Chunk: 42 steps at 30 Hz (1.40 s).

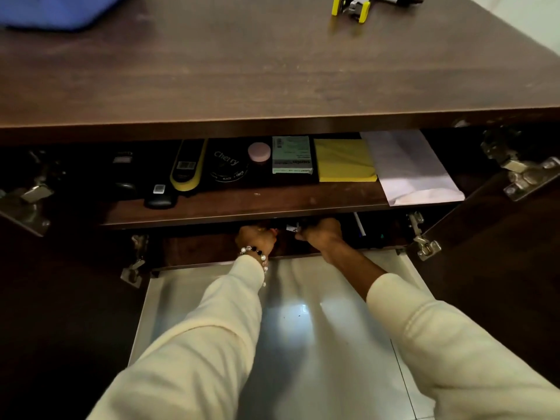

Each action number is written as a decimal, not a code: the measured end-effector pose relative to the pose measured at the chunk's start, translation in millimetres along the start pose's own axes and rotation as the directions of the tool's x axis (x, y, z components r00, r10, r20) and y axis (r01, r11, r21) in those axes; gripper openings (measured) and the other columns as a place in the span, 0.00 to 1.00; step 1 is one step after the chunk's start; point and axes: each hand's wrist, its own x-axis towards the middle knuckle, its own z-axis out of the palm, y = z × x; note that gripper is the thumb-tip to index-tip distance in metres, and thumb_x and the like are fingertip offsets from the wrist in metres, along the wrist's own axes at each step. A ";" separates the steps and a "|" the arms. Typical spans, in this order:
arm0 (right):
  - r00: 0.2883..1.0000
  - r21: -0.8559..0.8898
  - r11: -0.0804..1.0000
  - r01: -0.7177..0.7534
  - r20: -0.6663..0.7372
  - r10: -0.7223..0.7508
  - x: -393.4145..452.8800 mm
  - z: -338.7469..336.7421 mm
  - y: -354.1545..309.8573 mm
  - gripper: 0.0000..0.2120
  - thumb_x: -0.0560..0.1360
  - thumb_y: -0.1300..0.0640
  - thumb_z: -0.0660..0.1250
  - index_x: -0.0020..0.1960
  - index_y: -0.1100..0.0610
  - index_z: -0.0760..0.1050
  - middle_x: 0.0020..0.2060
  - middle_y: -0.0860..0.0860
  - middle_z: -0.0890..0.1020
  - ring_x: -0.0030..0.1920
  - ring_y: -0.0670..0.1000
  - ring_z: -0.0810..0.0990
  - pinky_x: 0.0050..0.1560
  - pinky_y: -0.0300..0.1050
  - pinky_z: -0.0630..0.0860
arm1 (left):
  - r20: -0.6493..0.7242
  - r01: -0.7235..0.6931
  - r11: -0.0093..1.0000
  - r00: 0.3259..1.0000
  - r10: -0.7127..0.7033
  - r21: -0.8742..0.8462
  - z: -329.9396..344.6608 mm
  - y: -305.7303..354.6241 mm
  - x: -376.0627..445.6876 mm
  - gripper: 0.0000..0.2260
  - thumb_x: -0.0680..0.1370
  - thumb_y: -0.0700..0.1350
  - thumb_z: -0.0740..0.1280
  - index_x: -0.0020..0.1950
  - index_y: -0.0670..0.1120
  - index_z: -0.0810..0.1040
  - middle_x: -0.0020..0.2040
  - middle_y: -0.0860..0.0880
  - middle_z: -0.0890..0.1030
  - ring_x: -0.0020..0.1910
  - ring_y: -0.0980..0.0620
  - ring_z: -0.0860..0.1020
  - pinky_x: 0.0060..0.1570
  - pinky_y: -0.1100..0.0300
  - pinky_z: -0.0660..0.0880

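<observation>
Cream sleeves (pixel 212 328) stretched forward; left hand (pixel 256 237), right hand (pixel 322 234) reach under shelf (pixel 212 209); grasp hidden, cannot tell.

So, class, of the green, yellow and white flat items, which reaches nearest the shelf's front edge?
The white packet at the far right; the yellow pad and green box stop farther back.

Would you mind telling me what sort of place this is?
Probably a home storage cabinet, standing open. A shoe polish tin and a yellow cloth lie on its shelf, the left hand and right hand reach beneath it, and the floor is glossy tile.
</observation>
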 end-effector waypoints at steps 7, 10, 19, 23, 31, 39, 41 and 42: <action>0.997 0.136 0.988 0.073 -0.025 -0.071 -36.6 -26.9 -4.0 0.11 0.67 0.74 0.69 0.38 0.58 0.76 0.39 0.53 0.80 0.41 0.53 0.81 0.45 0.50 0.81 | -0.040 -0.081 0.985 0.995 0.088 0.155 -2.9 -6.0 -8.9 0.05 0.70 0.39 0.69 0.42 0.49 0.82 0.50 0.42 0.83 0.48 0.41 0.82 0.52 0.48 0.80; 0.990 0.118 0.989 0.094 0.095 -0.106 -64.3 -46.2 -12.1 0.10 0.72 0.73 0.63 0.37 0.61 0.76 0.36 0.57 0.78 0.33 0.53 0.77 0.38 0.46 0.78 | 0.006 -0.078 0.968 0.997 0.079 0.239 -12.5 -2.9 -18.2 0.06 0.67 0.42 0.65 0.38 0.51 0.80 0.50 0.41 0.82 0.45 0.39 0.82 0.49 0.45 0.81; 0.795 -0.032 0.912 0.409 0.503 -0.339 -164.5 -126.3 -103.3 0.06 0.73 0.65 0.69 0.46 0.68 0.80 0.37 0.58 0.84 0.37 0.52 0.82 0.29 0.37 0.74 | 0.545 -0.467 0.750 0.821 0.170 0.469 -53.0 106.4 -157.5 0.08 0.79 0.45 0.67 0.42 0.42 0.77 0.42 0.42 0.83 0.34 0.46 0.82 0.33 0.56 0.79; 0.744 0.101 0.878 0.467 0.491 -0.453 -195.6 -160.5 -152.4 0.07 0.73 0.64 0.68 0.46 0.69 0.79 0.37 0.59 0.84 0.35 0.52 0.81 0.29 0.38 0.73 | 0.737 -0.605 0.725 0.644 0.204 0.328 -84.3 157.2 -206.9 0.08 0.80 0.42 0.66 0.51 0.38 0.79 0.39 0.45 0.82 0.32 0.50 0.81 0.32 0.59 0.78; 0.758 0.206 0.740 0.641 -0.014 -0.652 -182.5 -179.7 -222.4 0.06 0.75 0.62 0.69 0.43 0.65 0.78 0.30 0.54 0.80 0.25 0.47 0.75 0.23 0.37 0.68 | 0.402 -0.720 0.693 0.626 0.668 -0.029 -94.4 252.8 -226.2 0.06 0.77 0.44 0.69 0.43 0.42 0.80 0.27 0.49 0.77 0.20 0.56 0.69 0.21 0.67 0.65; 0.699 -0.391 0.786 0.478 -0.372 -0.611 -80.8 -167.9 -236.3 0.12 0.74 0.62 0.66 0.56 0.63 0.75 0.54 0.60 0.76 0.55 0.58 0.75 0.60 0.46 0.68 | 0.131 -0.709 0.592 0.676 0.725 0.383 -57.3 286.2 -142.4 0.16 0.76 0.47 0.70 0.62 0.42 0.77 0.58 0.44 0.79 0.59 0.46 0.77 0.61 0.59 0.71; 0.657 -0.392 0.795 0.463 -0.450 -0.605 -66.6 -170.3 -240.3 0.15 0.74 0.61 0.65 0.59 0.64 0.72 0.59 0.63 0.71 0.59 0.61 0.71 0.62 0.47 0.65 | 0.140 -0.725 0.538 0.642 0.753 0.431 -45.2 294.1 -132.7 0.20 0.76 0.49 0.70 0.65 0.42 0.74 0.63 0.42 0.74 0.63 0.44 0.73 0.63 0.57 0.68; 0.646 -0.410 0.795 0.447 -0.466 -0.604 -58.4 -170.9 -243.3 0.16 0.74 0.59 0.65 0.60 0.64 0.71 0.60 0.63 0.70 0.60 0.62 0.70 0.64 0.48 0.65 | 0.146 -0.727 0.516 0.631 0.762 0.453 -38.8 297.4 -128.7 0.23 0.76 0.50 0.70 0.67 0.42 0.72 0.64 0.41 0.72 0.64 0.43 0.71 0.64 0.56 0.67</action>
